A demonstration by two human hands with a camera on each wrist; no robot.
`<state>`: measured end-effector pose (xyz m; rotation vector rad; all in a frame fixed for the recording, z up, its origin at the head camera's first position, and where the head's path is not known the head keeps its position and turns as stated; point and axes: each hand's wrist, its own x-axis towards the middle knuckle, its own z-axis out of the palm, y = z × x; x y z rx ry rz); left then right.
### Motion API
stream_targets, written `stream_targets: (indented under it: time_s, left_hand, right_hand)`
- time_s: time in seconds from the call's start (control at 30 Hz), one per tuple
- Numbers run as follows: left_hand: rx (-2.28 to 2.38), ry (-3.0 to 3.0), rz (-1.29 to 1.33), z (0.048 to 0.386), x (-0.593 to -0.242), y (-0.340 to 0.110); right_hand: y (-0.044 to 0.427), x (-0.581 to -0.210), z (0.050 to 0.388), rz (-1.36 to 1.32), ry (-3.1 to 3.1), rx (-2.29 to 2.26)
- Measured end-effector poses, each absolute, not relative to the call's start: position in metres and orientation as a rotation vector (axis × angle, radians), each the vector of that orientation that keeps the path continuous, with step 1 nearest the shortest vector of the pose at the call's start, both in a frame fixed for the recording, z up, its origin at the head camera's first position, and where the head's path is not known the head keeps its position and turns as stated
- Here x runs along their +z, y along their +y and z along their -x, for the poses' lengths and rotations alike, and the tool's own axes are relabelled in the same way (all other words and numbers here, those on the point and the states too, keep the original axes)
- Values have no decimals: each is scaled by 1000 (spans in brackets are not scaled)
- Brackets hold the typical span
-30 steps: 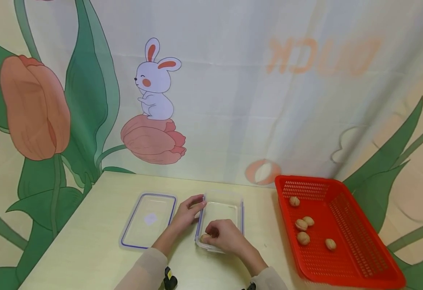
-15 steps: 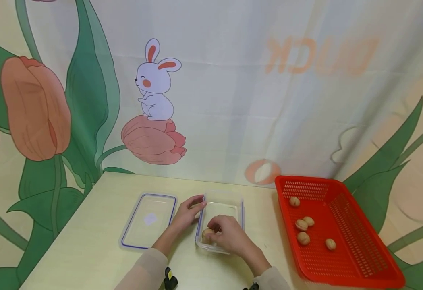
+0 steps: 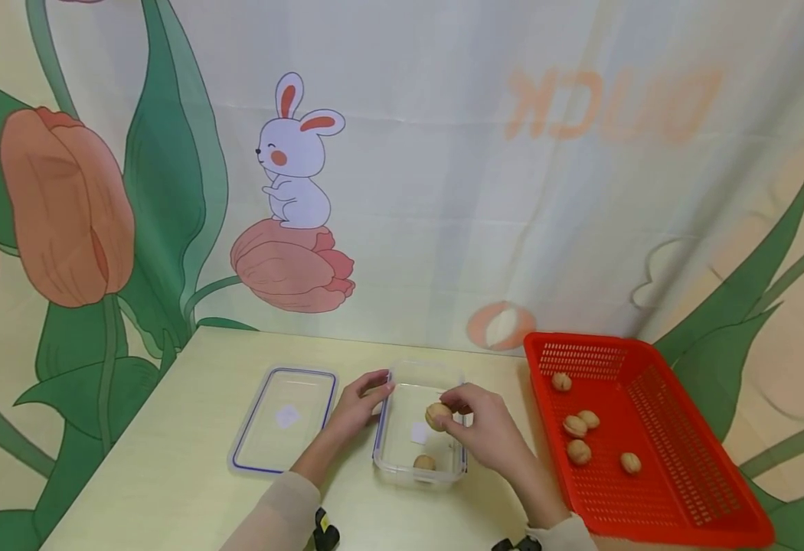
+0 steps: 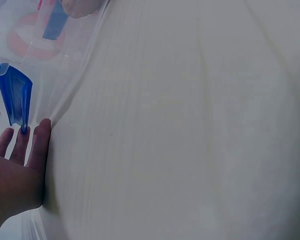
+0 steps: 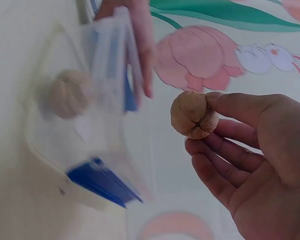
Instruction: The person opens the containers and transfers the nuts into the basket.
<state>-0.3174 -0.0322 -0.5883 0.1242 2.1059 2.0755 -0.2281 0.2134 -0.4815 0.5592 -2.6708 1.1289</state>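
Observation:
My right hand (image 3: 490, 428) pinches a walnut (image 3: 438, 416) between thumb and fingers, above the right part of a clear plastic food container (image 3: 419, 476). Inside, near the front wall, lies another walnut (image 3: 425, 463), which the right wrist view also shows through the plastic. The held walnut (image 5: 194, 115) faces its creased end toward the right wrist camera. My left hand (image 3: 358, 403) touches the container's left side. In the left wrist view its fingers (image 4: 39, 150) are fairly straight against the wall by a blue latch (image 4: 15, 95).
Left of the container, a clear lid with a blue seal (image 3: 283, 419) lies flat on the pale table (image 3: 188, 459). At the right stands a red perforated basket (image 3: 678, 497) with several walnuts (image 3: 576, 426). A printed curtain (image 3: 429, 191) hangs behind the table.
My right hand has lifted a walnut from the container's front left corner and moved up and right with it. The other walnut inside has come into sight. My left hand stays put.

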Motion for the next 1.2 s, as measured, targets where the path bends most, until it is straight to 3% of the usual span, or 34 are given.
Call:
stream_targets:
  time_s: [0.47,1.2]
  left_hand:
    - [2051,2111,-121,318,-590,-32]
    - [2068,2100,-124,320,-592,-33]
  right_hand:
    - [287,-455,216,-310,-2558,1140]
    - [365,-460,198,38,-2521,1138]
